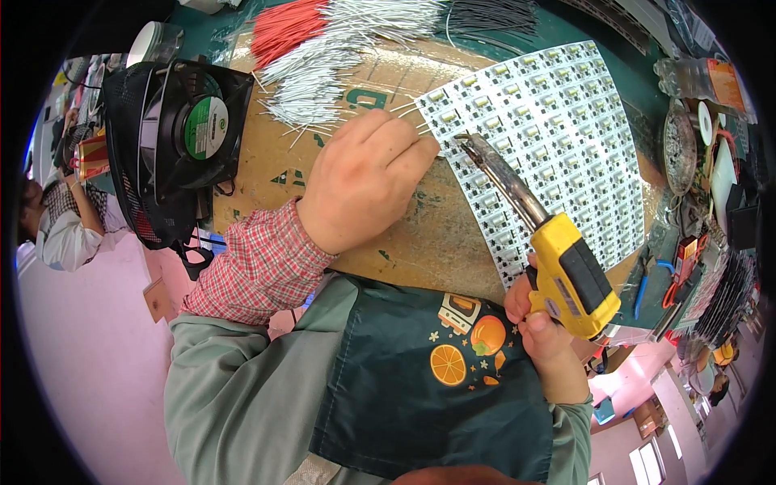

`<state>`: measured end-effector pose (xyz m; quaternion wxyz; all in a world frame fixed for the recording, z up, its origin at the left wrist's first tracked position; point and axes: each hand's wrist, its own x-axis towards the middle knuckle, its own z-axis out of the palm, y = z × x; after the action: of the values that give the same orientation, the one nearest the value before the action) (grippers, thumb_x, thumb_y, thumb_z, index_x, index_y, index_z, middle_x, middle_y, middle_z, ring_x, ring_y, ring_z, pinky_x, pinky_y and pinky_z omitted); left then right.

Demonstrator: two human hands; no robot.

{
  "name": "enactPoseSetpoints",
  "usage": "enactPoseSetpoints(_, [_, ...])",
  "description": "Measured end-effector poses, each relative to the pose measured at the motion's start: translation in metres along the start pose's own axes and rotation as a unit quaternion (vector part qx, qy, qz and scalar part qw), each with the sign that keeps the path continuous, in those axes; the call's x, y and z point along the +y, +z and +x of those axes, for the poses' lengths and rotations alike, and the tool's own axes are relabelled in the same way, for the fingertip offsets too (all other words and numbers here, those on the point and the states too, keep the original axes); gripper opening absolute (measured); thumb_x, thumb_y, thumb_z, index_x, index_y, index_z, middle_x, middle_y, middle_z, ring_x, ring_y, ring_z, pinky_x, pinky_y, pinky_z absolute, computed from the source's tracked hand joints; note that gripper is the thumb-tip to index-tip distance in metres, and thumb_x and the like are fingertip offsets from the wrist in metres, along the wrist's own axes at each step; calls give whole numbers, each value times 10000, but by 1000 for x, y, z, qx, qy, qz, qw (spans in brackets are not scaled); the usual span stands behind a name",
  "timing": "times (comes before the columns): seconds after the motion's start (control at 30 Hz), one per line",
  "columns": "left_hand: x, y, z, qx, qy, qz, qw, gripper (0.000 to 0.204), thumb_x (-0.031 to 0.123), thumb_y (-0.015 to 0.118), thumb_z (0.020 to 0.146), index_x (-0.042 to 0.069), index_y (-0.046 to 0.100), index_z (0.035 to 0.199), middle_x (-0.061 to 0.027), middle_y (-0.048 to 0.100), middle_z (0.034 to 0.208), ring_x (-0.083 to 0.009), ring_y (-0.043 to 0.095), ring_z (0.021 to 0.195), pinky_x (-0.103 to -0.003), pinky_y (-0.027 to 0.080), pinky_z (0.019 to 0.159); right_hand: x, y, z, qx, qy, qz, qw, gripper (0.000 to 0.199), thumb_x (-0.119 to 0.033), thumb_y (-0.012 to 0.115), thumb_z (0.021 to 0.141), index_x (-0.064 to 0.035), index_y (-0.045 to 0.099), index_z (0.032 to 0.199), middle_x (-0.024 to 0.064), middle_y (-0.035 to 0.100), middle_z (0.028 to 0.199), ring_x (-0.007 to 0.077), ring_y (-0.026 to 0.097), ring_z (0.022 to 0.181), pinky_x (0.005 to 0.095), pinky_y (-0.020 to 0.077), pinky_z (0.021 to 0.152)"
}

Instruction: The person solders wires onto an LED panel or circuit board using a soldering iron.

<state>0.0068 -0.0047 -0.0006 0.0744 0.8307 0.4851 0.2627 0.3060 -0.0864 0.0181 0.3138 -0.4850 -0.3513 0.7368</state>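
My left hand (pixel 368 178) is closed in a pinch at the left edge of a white circuit board panel (pixel 541 153); whatever lies between its fingertips is hidden. A few thin pale wires (pixel 404 107) stick out from the panel's edge just beyond those fingers. In my right hand (pixel 543 327) is a yellow and black soldering gun (pixel 570 275), gripped by its handle. Its dark metal tip points up and left over the panel, close to the edge near my left fingertips. Rows of small components cover the panel, which lies on a brown board (pixel 388 242).
Bundles of red wires (pixel 287 31), white wires (pixel 311 81) and black wires (pixel 493 16) lie at the far side. A black fan (pixel 198 121) stands left. Right are blue-handled pliers (pixel 643 287), a metal dish (pixel 679 145) and a plastic bottle (pixel 703 81). A person (pixel 69 218) sits far left.
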Motion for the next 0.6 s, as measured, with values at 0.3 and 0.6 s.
enactPoseSetpoints(0.3, [5,0,-1,46,20,-2,999,259,-9,722,731,26,714,987,-62,613,874,-248,610,806,-358,503,719,-6,1,-4,-35,-35,2,999,440,-441,808,842,-76,562,831,-7,501,689,109,485,605,275,377,532])
enactPoseSetpoints(0.6, [6,1,-4,21,18,3,1000,318,-11,679,700,17,721,1014,-70,628,865,-241,625,800,-352,525,718,-2,0,-6,-15,37,6,999,911,-458,884,729,-58,454,1425,-8,441,734,118,443,647,271,370,573])
